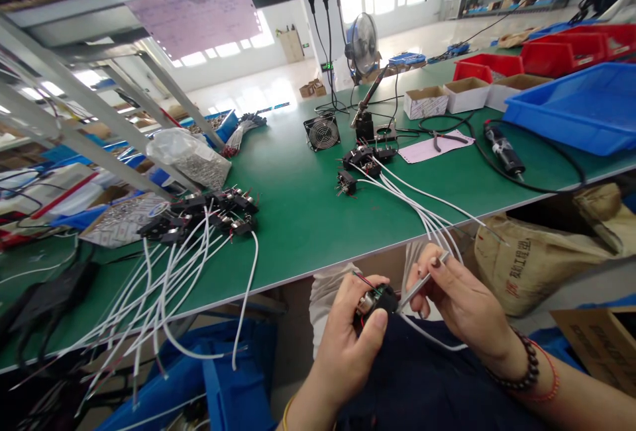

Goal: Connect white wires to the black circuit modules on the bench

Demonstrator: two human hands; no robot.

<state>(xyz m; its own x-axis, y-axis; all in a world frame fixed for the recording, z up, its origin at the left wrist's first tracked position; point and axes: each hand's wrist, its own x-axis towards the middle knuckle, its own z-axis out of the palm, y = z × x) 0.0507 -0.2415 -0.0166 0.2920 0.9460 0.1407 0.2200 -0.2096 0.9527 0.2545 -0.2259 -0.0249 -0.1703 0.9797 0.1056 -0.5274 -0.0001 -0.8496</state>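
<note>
Between the thumb and fingers of my left hand (354, 335) is a small black motor assembly (381, 298) with a metal motor and thin red and green wires. A white cable (432, 336) runs from it to the right, below my other hand. My right hand (454, 292) pinches a slim silver metal tool (422, 283) that looks like tweezers, its tip at the assembly's right side. Both hands are over my lap, in front of the table edge. Similar assemblies with white cables lie in a pile (365, 161) ahead and in a larger pile (209, 212) at the left.
On the green table (293, 219) stand a small fan (322, 133) and a soldering iron (370, 96) in its holder. Pliers (447, 141) lie on pink paper; an electric screwdriver (504, 147) is farther right. A blue tray (576, 110) sits at the right edge. White cables hang over the front edge.
</note>
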